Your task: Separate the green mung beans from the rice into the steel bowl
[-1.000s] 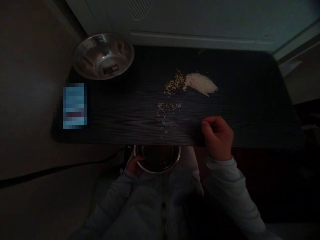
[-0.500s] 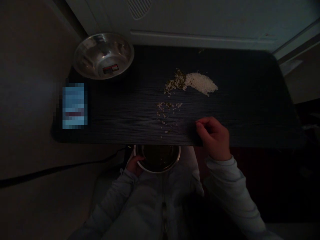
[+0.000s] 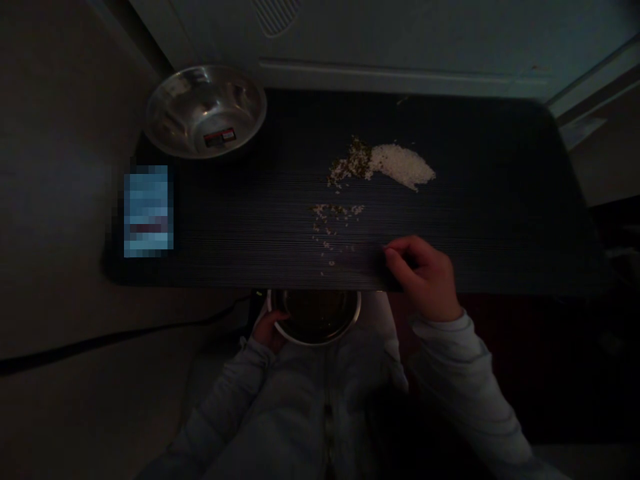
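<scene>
My left hand [image 3: 270, 329] grips the rim of a metal bowl [image 3: 320, 342] in my lap, just under the table's front edge. Its inside is dark. My right hand [image 3: 425, 273] hovers over or rests at the front of the dark table [image 3: 240, 227], thumb and fingertips pinched; anything between them is too small to make out. Scattered grains [image 3: 330, 230], some white and some green, lie to the left of that hand. Farther back are a heap of white rice [image 3: 403, 165] and, touching it, a mixed patch of rice and small green beans [image 3: 355, 161].
A larger steel bowl [image 3: 170, 123] with a label inside stands at the table's back left. Below it lies a phone-like object [image 3: 149, 210], blurred out by pixels. A pale panel [image 3: 400, 40] runs behind the table. A dark cable or strap [image 3: 125, 333] crosses at lower left.
My right hand has shifted slightly left along the table's front, still pinched. My left hand and the lap bowl stay put, and the grain piles look the same.
</scene>
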Tool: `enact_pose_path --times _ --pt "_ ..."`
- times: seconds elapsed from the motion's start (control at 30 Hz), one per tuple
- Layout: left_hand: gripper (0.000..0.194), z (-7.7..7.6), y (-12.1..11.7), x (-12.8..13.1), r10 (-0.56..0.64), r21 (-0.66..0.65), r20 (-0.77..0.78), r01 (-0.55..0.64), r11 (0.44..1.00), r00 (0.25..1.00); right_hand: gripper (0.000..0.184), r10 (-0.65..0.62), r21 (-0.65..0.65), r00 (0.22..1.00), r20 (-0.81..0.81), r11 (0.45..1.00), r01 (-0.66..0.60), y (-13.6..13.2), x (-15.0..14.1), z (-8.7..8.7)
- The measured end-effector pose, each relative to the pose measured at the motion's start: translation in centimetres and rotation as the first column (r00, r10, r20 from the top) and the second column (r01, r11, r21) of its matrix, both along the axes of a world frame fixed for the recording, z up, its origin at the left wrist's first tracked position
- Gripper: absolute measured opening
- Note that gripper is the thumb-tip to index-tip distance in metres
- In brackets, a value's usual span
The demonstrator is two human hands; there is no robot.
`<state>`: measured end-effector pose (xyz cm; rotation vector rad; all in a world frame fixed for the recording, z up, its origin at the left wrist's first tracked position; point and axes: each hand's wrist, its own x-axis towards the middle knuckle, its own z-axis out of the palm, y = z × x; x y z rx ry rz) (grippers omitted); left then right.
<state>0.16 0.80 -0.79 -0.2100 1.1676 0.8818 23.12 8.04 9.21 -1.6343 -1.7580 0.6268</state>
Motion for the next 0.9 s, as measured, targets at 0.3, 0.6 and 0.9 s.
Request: enact_pose_path --times 0.3,0.6,0.9 --pt "0.035 0.0 -0.02 0.01 -0.004 0.014 -0.023 0.005 1.0 1.0 0.009 0.057 -0.019 0.998 0.004 0.998 -0.057 -0.03 0.07 -0.07" --pt "0.036 -0.41 -0.15 -0.16 -0.032 0.059 -0.035 0.034 0.998 0.999 0.009 0.149 -0.01 0.987 0.063 0.989 -0.149 0.14 -0.08 0.19" --pt "0.034 -0.07 -0.13 0.05 -0.064 0.054 -0.071 0.068 0.996 0.995 0.012 0.268 -0.022 0.957 0.111 0.964 -0.267 0.38 0.1 0.56"
